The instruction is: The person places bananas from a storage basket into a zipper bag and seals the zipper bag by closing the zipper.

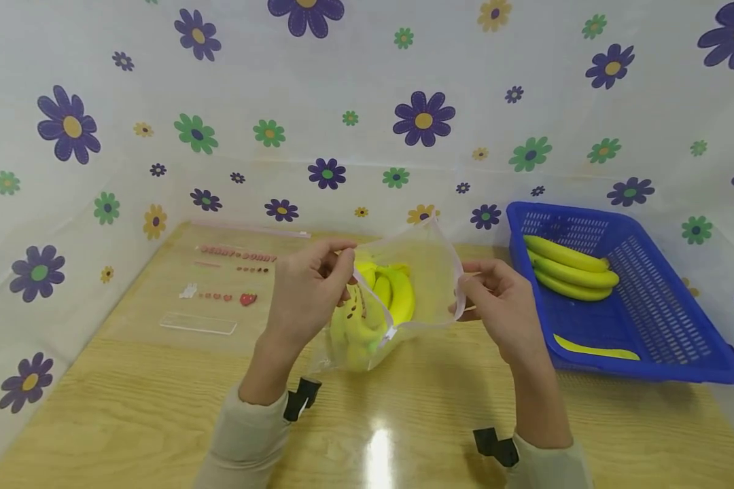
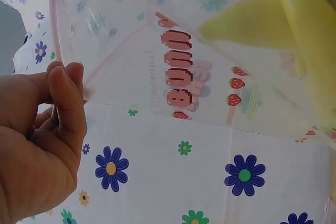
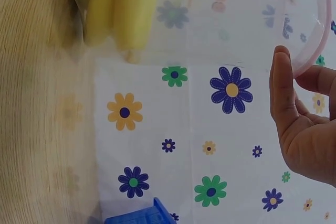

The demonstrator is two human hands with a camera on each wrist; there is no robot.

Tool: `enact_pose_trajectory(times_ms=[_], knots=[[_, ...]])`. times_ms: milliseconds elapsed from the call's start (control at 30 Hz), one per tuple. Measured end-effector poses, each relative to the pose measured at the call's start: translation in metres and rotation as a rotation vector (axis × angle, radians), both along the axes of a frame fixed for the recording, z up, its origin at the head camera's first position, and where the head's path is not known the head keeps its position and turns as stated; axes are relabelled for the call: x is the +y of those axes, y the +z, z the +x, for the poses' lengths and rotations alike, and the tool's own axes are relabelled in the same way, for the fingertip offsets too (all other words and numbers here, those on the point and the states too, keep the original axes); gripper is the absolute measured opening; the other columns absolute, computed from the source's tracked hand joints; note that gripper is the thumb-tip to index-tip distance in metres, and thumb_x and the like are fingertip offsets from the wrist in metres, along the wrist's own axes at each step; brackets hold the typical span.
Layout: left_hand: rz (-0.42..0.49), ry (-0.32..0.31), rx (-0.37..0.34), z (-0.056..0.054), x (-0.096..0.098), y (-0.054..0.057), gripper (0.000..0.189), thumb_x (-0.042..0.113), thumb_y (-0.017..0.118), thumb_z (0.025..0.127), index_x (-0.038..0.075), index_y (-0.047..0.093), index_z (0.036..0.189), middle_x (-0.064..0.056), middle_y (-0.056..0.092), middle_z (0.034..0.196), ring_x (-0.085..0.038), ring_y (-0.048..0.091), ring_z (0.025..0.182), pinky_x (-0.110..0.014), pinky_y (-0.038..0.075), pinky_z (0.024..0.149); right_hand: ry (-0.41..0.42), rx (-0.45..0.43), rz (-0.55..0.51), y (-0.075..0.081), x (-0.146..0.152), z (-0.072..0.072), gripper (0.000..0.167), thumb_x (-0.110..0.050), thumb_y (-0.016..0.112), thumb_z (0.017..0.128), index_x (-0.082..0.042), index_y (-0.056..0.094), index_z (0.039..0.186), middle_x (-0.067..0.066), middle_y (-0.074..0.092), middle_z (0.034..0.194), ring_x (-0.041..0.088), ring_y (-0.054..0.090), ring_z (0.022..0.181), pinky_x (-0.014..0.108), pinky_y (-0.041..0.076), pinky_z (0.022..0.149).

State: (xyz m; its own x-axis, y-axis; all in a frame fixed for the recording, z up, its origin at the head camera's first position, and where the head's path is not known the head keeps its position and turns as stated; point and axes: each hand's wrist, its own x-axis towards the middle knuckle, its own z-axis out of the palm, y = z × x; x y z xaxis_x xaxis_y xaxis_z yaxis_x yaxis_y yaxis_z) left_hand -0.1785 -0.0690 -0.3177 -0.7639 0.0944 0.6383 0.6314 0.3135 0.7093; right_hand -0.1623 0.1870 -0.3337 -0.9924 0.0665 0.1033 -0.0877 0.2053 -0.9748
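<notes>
A clear zip bag (image 1: 428, 278) with a pale pink rim stands with its mouth spread wide, and yellow bananas (image 1: 402, 295) lie inside it. My left hand (image 1: 310, 288) pinches the left side of the rim between thumb and fingers. On the opposite side, my right hand (image 1: 503, 305) pinches the rim near the bag's right corner. A white slider (image 1: 391, 333) sits on the zip at the near edge. In the left wrist view, pink lettering (image 2: 177, 72) and small strawberries show on the bag's film, with a banana (image 2: 252, 27) behind it.
To the right, a blue plastic basket (image 1: 633, 224) holds a bunch of bananas (image 1: 571, 272) and a single banana (image 1: 596, 350). Another clear printed zip bag (image 1: 202, 326) lies flat on the wooden table (image 1: 128, 407) at left. A flower-patterned cloth (image 1: 367, 88) encloses the back and sides.
</notes>
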Motion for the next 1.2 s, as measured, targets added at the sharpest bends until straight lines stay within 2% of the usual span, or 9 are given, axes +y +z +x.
enact_pose_trajectory(times_ms=[167, 400, 1200], knots=[[-0.007, 0.001, 0.017, -0.0015, -0.0004, 0.0039, 0.014, -0.002, 0.058, 0.095, -0.006, 0.071, 0.100, -0.008, 0.065, 0.062, -0.008, 0.052, 0.042, -0.021, 0.044, 0.038, -0.009, -0.003, 0.003, 0.0023, 0.0022, -0.0006, 0.026, -0.014, 0.059, 0.098, 0.001, 0.062, 0.119, 0.005, 0.067, 0.083, 0.018, 0.070, 0.069, 0.034, 0.061, 0.061], [-0.005, 0.012, -0.005, -0.0023, -0.0010, 0.0067, 0.014, -0.001, 0.059, 0.095, -0.005, 0.071, 0.101, -0.007, 0.065, 0.062, -0.009, 0.053, 0.042, -0.021, 0.047, 0.040, 0.000, 0.020, 0.015, 0.0022, 0.0043, -0.0007, 0.025, -0.014, 0.059, 0.099, 0.001, 0.062, 0.118, 0.003, 0.066, 0.077, 0.018, 0.066, 0.061, 0.034, 0.060, 0.059], [0.001, 0.012, -0.041, 0.0015, -0.0014, 0.0016, 0.014, 0.000, 0.059, 0.096, -0.006, 0.071, 0.103, -0.006, 0.065, 0.063, -0.010, 0.053, 0.043, -0.021, 0.046, 0.040, 0.038, -0.006, 0.049, 0.0024, 0.0018, 0.0010, 0.025, -0.015, 0.060, 0.098, 0.003, 0.064, 0.116, 0.005, 0.067, 0.075, 0.019, 0.064, 0.057, 0.032, 0.060, 0.057]])
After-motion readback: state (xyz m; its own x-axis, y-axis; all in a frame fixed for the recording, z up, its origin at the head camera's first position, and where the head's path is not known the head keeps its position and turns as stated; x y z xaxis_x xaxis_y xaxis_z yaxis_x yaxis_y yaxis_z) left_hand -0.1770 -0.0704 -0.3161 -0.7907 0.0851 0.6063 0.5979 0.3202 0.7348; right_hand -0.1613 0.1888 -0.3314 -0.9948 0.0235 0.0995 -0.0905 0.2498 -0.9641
